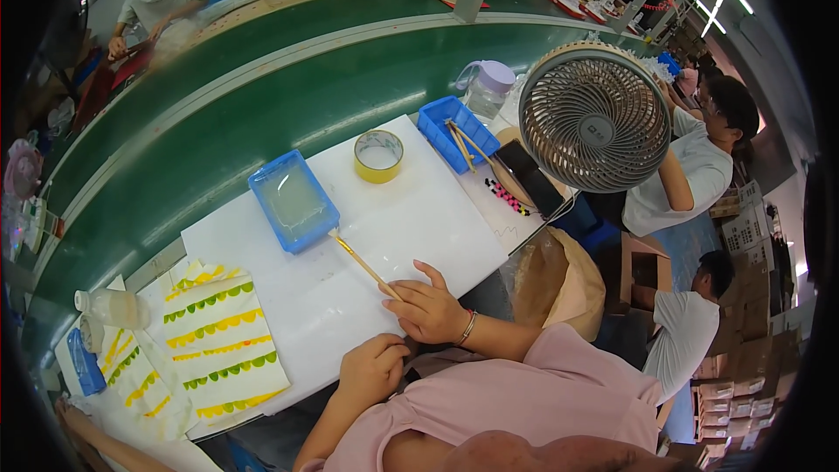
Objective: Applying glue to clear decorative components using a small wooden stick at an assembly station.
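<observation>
A paintbrush [360, 260] with a wooden handle is pinched by its rear end in the fingers of my right hand [428, 308]; one finger is raised away from it. Its bristle tip is at the near right corner of a blue tray [329, 214] holding pale, cloudy liquid. My left hand [371, 369] is curled closed at the near edge of the white board [350, 293], close beside the right. What it holds, if anything, is hidden. A roll of yellow tape [377, 170] lies beyond the brush.
Sheets with yellow and green scalloped stripes [225, 341] lie at left, beside a bottle [114, 308]. On the right are a blue basket [428, 127] with brushes, a lidded jug [488, 92], a phone [530, 177] and a fan [594, 127]. A green conveyor belt [218, 135] runs behind; other people sit around.
</observation>
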Motion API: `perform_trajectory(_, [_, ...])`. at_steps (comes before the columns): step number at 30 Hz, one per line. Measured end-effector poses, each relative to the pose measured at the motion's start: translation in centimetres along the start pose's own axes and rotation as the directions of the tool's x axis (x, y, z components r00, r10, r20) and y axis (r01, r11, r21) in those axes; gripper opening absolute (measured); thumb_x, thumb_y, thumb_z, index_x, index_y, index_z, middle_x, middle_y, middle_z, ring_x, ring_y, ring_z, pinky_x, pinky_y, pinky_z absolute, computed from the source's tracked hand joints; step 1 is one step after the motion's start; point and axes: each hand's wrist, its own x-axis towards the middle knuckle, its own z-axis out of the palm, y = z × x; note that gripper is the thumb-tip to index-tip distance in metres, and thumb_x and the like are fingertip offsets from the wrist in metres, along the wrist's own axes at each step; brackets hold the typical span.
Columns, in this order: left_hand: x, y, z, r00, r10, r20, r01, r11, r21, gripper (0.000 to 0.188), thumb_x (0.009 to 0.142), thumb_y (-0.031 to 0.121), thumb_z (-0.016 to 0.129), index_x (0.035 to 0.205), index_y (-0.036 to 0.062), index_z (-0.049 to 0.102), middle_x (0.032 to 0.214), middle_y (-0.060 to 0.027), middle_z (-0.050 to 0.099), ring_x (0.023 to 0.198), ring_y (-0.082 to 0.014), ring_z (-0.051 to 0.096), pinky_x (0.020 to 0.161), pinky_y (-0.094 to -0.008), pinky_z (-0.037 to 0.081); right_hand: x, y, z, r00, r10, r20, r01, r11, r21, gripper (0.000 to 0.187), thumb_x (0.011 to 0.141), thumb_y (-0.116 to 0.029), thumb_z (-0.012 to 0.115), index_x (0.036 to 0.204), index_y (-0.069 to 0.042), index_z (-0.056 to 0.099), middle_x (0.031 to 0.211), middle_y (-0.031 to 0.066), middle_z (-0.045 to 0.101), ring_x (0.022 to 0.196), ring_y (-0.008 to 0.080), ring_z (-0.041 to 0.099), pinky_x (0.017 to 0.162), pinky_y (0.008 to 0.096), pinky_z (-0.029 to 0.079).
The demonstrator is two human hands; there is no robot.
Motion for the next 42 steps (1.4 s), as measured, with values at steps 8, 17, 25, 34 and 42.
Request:
perform_trajectory(8, [-0.1,0.3,-0.6,0.993,-0.108,0.043,0.113,0.987,-0.116,0.022,0.078,0.01,0.07,0.099,0.0106,0.064,0.086,-0.0036,0.066,0.063,-0.023,0.062,0.056,-0.0326,0.05,0.2,-0.2,0.0,1.0,-0.004,0.004,0.004,1.0,-0.017,0.027,0.079,-0.008,0.058,0.105,-0.009,0.064,0.113,0.0084,0.065,0.106,0.0187,0.062,0.11,0.0537,0.028])
perform_trajectory(17, [-0.4,-0.1,0.3,0.995,-0.098,0.014,0.098,0.994,-0.05,0.024,0.079,0.012,0.071,0.102,0.0102,0.065,0.092,-0.0049,0.068,0.063,-0.0197,0.063,0.056,-0.0305,0.049,0.0,-0.1,0.1,1.0,0.002,0.005,-0.002,1.0,-0.014,0.032,0.075,-0.005,0.059,0.106,-0.012,0.06,0.119,0.0084,0.065,0.106,0.0196,0.062,0.11,0.053,0.028])
perform_trajectory(25, [-0.4,-0.1,0.3,0.999,-0.044,-0.027,0.044,0.999,-0.017,0.018,0.08,0.012,0.07,0.097,0.0099,0.065,0.089,-0.0054,0.068,0.067,-0.0239,0.064,0.057,-0.0321,0.05,-0.1,-0.1,0.3,1.0,-0.004,0.0,0.004,1.0,-0.024,0.031,0.075,-0.005,0.06,0.105,-0.012,0.06,0.118,0.0076,0.065,0.105,0.0192,0.063,0.11,0.0523,0.028])
perform_trajectory(34, [-0.2,0.0,0.3,0.999,-0.043,-0.024,0.043,0.999,0.001,0.017,0.079,0.012,0.07,0.096,0.0099,0.066,0.087,-0.0045,0.067,0.068,-0.0239,0.065,0.056,-0.0324,0.05,0.2,-0.2,0.1,1.0,-0.007,0.001,0.007,1.0,-0.03,0.025,0.08,-0.007,0.058,0.105,-0.009,0.063,0.111,0.0079,0.065,0.103,0.019,0.063,0.111,0.0517,0.029])
perform_trajectory(42, [-0.1,0.3,0.2,0.999,-0.043,-0.023,0.043,0.999,0.011,0.017,0.079,0.012,0.07,0.095,0.0094,0.066,0.087,-0.0047,0.067,0.068,-0.0243,0.065,0.056,-0.033,0.05,0.1,-0.3,0.0,1.0,-0.005,0.005,0.006,1.0,-0.03,0.026,0.08,-0.007,0.058,0.104,-0.009,0.064,0.109,0.0085,0.066,0.102,0.0192,0.063,0.111,0.0515,0.029])
